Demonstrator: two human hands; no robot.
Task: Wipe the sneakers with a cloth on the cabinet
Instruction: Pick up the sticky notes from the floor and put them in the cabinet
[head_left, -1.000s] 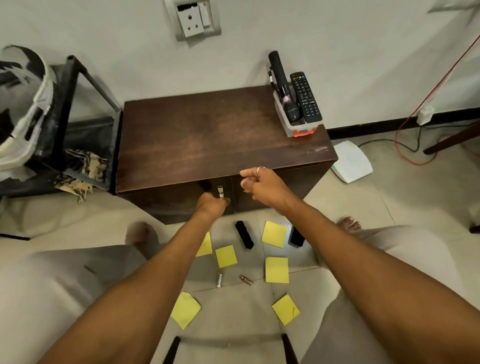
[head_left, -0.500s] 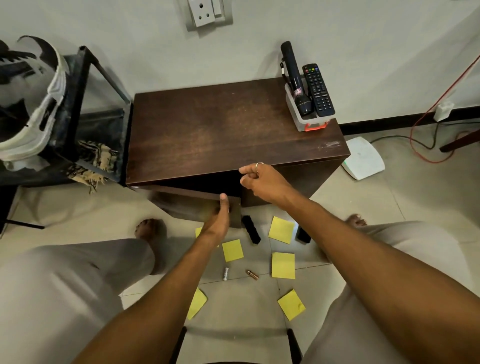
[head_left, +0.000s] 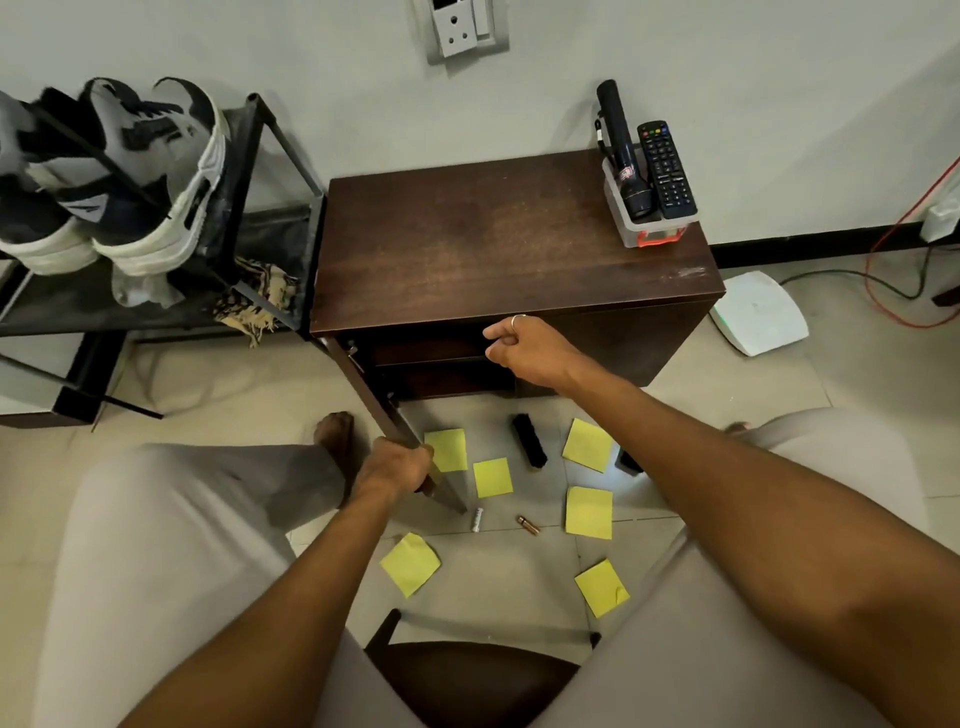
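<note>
A dark brown wooden cabinet (head_left: 498, 234) stands against the wall. Its left door (head_left: 379, 410) is swung wide out toward me, and my left hand (head_left: 397, 465) grips the door's free edge. My right hand (head_left: 524, 348), a ring on one finger, hovers loosely curled in front of the right door with nothing in it. A pair of grey, black and white sneakers (head_left: 140, 176) sits on the black metal rack (head_left: 270, 156) to the cabinet's left. A patterned fringed cloth (head_left: 254, 301) lies on the rack's lower shelf beside the sneakers. The cabinet's inside is dark.
A clear holder (head_left: 644, 228) with a black torch and a TV remote stands on the cabinet's back right corner. On the floor lie several yellow sticky notes (head_left: 587, 512), a black brush (head_left: 530, 441), two small batteries (head_left: 527, 525), a white device (head_left: 758, 312) and cables.
My left hand has pulled the left door from shut to wide open, moving down toward me. My right hand has stayed near the right door. The view has shifted left, showing the sneakers.
</note>
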